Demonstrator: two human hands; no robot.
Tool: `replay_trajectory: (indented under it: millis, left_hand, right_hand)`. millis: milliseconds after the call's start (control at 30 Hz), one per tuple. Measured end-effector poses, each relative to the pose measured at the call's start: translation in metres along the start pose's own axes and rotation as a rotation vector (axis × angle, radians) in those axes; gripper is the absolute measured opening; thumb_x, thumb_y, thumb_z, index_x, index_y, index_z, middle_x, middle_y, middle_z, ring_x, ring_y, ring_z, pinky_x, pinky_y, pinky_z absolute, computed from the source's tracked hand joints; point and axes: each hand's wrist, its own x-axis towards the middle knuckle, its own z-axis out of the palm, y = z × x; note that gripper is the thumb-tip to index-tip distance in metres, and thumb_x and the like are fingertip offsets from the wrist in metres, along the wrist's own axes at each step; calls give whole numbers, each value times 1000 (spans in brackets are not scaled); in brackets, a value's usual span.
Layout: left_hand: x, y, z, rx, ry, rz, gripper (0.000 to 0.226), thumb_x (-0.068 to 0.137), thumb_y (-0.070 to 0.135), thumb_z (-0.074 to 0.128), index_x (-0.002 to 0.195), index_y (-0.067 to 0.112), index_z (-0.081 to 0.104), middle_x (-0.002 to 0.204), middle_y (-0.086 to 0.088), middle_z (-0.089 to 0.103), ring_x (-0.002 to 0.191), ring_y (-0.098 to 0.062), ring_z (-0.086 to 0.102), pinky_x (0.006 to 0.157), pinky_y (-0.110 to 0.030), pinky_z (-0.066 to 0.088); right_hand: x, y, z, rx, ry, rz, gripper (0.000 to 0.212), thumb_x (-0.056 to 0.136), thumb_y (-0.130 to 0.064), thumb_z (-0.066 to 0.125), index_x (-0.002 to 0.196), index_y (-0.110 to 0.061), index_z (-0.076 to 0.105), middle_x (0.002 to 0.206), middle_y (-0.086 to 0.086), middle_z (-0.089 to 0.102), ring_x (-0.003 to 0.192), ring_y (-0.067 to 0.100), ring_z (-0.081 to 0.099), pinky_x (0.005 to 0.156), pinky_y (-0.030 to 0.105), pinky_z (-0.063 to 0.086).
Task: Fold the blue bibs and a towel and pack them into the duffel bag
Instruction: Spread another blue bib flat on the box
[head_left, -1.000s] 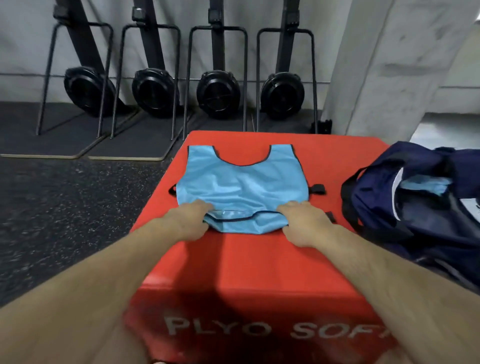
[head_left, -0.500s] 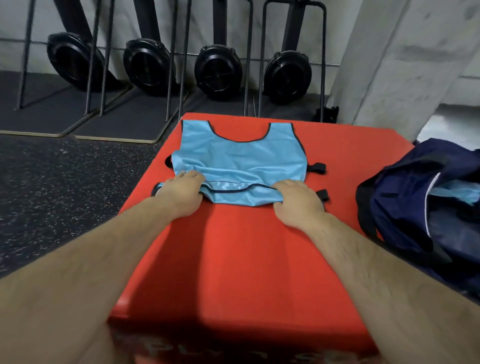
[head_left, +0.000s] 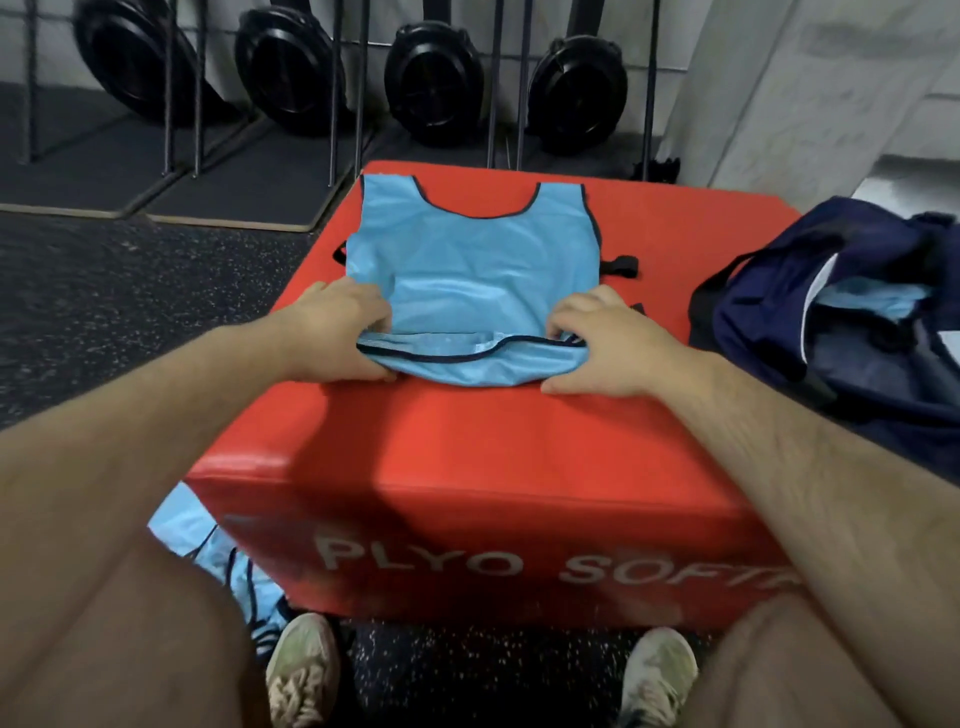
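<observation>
Blue bib (head_left: 470, 270) lying flat on red box (head_left: 467, 441), neck end pointing away from person, long axis running away from body. Near hem doubled into thick roll, sitting right at fingertips. Left hand (head_left: 337, 332) pinching near left corner, right hand (head_left: 602, 343) pinching near right corner; fingers curled closed on cloth, thumbs tucking under roll. Both hands equally near. Next fold probably going forward, toward neck. Navy duffel bag (head_left: 831, 322) standing open just right of box, blue cloth showing inside. Another bib (head_left: 208, 551) lying on floor by left leg.
</observation>
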Motion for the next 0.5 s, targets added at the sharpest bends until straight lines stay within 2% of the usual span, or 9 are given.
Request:
replay_trajectory:
  millis: [67,167,267,367,433,500]
  left_hand:
    - [-16,9,-3,-32,-49,9,40,74,44,81,86,22,50,87,6,48,86,-18,42,75,-35,35]
    - [-34,18,-3,-156,-219,28,32,77,21,78,78,24,46,84,2,54,82,-23,51,73,-36,42]
    - [-46,25,0,-44,-396,-18,28,76,12,64,72,26,40,77,7,51,79,-22,52,70,-34,44]
    - [-46,37,-1,125,-510,-98,14,76,21,57,75,21,42,82,6,55,83,-22,56,69,-33,45]
    - [-42,45,-2,152,-464,-105,18,71,36,56,77,22,45,84,7,57,83,-20,58,69,-31,47]
    - [-34,57,0,33,-375,-35,26,64,44,56,80,24,48,84,8,57,80,-19,58,71,-34,51]
  right_hand:
    - [-11,-3,-1,19,-34,-25,39,73,-51,81,95,-28,59,105,-10,52,103,15,42,88,33,42]
    - [-27,-11,-4,67,-92,-46,23,77,-34,76,84,-30,55,88,-12,53,88,14,53,79,35,46]
    - [-44,-21,-9,90,-152,-14,20,80,-22,69,90,-32,54,80,-17,53,74,7,52,67,26,41]
    - [-59,-29,-11,90,-195,37,28,80,-25,65,102,-33,50,93,-13,61,80,12,57,71,33,48]
    - [-66,-28,-10,-33,-207,70,28,80,-26,63,103,-32,47,97,-9,60,85,18,55,68,34,42]
    - [-70,-24,-8,-107,-213,84,23,81,-26,61,98,-30,46,98,-7,56,91,21,55,68,34,39]
